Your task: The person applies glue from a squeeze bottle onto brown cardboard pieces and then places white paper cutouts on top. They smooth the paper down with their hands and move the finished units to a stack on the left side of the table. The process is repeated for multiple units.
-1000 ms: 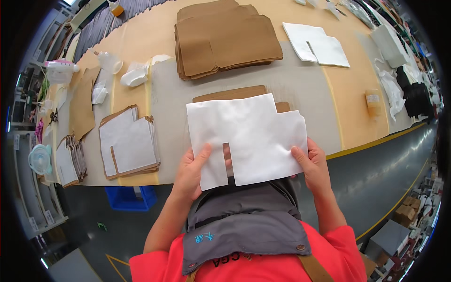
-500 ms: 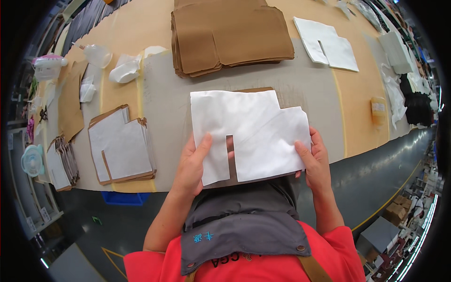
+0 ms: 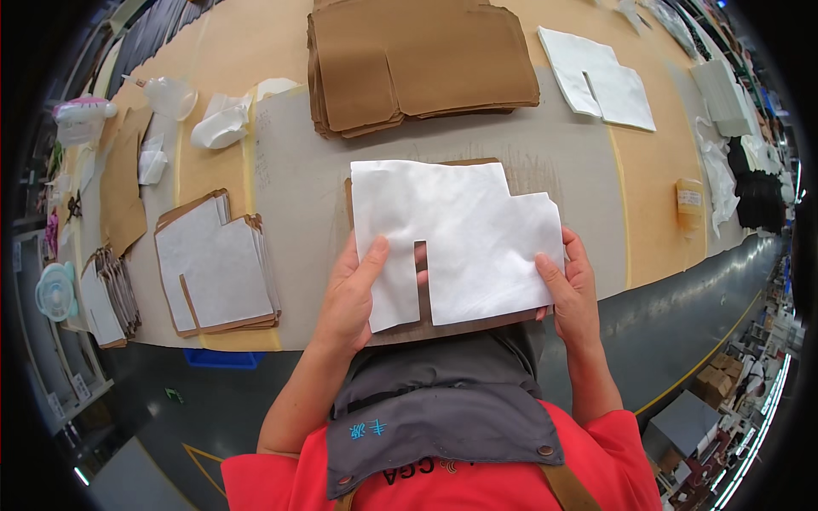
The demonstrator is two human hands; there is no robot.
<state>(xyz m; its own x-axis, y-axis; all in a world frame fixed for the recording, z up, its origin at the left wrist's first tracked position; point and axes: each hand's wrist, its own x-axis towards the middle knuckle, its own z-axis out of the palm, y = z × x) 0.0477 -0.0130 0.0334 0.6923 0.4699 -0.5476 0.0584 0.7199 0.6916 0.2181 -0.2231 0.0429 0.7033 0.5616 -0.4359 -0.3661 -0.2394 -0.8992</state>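
Note:
Between my hands is a white sheet (image 3: pixel 486 247) with a stepped upper right corner and a narrow slot in its lower edge. My left hand (image 3: pixel 351 285) grips its left side, thumb on top. My right hand (image 3: pixel 569 281) pinches the right edge, thumb also on top, most fingers hidden beneath. A brown edge (image 3: pixel 464 161) shows behind the sheet along the top and left; whether it is held too, I cannot tell. Beyond lies a stack of brown pieces (image 3: pixel 460 64). To the left rests a pile of white-and-brown slotted pieces (image 3: pixel 217 272).
A stack of white slotted sheets (image 3: pixel 601 81) lies at the far right. Nearer on that side stands a yellowish container (image 3: pixel 688 198). At the left are a clear squeeze bottle (image 3: pixel 170 98), crumpled white material (image 3: pixel 221 128) and a second pile (image 3: pixel 104 298) by the table edge.
The white sheet has shifted slightly at its left side, and more brown shows along that edge. My hands keep nearly the same hold.

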